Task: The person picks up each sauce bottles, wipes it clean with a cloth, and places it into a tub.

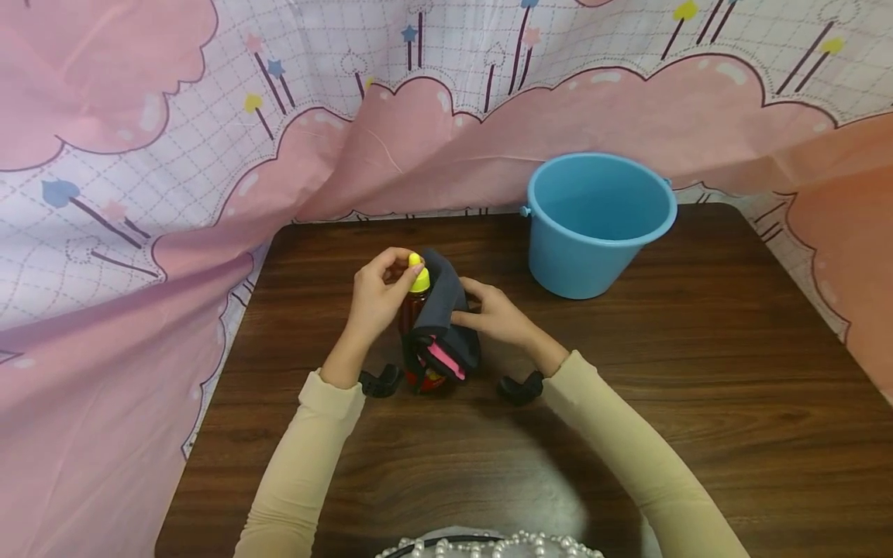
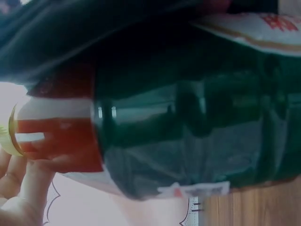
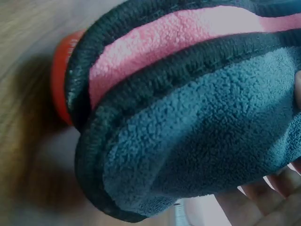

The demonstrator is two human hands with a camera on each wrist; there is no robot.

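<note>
A bottle with a yellow cap stands on the table, a little left of the middle. My left hand pinches the cap between thumb and fingers. Against the bottle's right side lies a folded dark grey cloth with black edging and a pink inner face, gripped by my right hand. In the left wrist view the bottle's dark green label and reddish-brown neck show. The right wrist view has the cloth up close, hiding most of the bottle except a red part.
A light blue bucket stands at the back right of the dark wooden table. Behind and left hangs a pink and white patterned curtain. A black wrist mount sits below my left hand, another below my right.
</note>
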